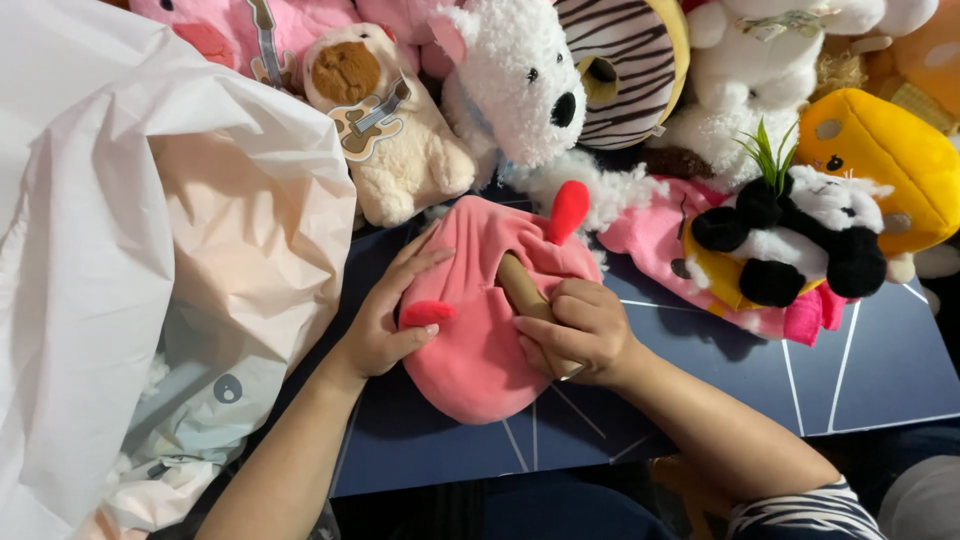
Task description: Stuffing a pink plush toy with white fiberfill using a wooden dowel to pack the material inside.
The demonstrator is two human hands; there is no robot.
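A dark blue board [860, 370] with thin white lines serves as the work surface, running from centre to 4 o'clock. At 9 o'clock a big white plastic bag [90, 220] rises over it, with white stuffing [150, 480] spilling at 7 o'clock. Plush toys crowd the far edge: a white dog [520, 80] at 12 o'clock, a yellow toy [890, 160] at 2 o'clock, a panda [800, 235] just below it. The light is soft and even.

Plush toys [520, 90] on navy board [860, 370]

L hand [385, 325] steadies pink plush [470, 345] — R hand [580, 335] pushes wooden stick [522, 288] in.
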